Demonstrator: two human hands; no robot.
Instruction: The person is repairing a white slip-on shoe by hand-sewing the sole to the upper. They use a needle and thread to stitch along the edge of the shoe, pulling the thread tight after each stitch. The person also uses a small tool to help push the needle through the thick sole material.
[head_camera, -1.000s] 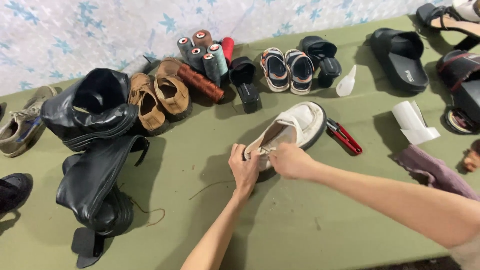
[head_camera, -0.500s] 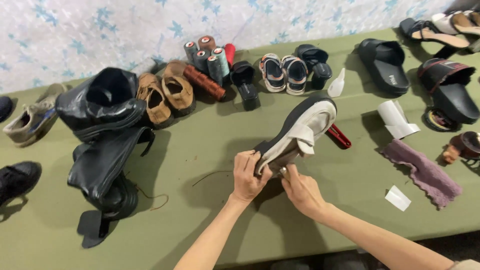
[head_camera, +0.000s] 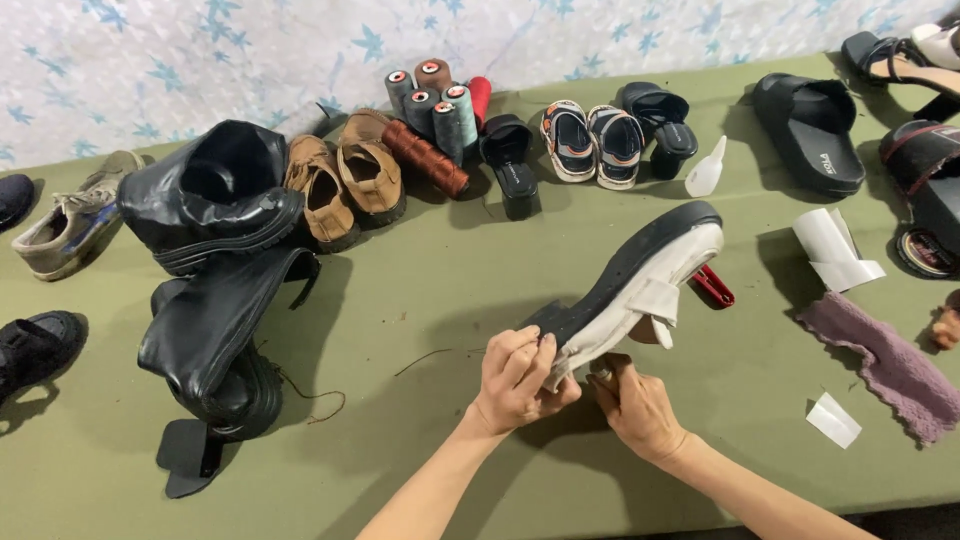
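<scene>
Your left hand (head_camera: 515, 380) grips the heel of the white black-soled shoe (head_camera: 640, 280), toe angled toward the tabletop's far right corner; your right hand (head_camera: 640, 405) pinches beneath it

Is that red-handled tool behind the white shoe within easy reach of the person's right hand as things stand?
Probably not right away. The right hand is busy under the white shoe, which the left hand also grips, and the tilted shoe covers most of the red-handled tool. The table around it is otherwise open.
</scene>
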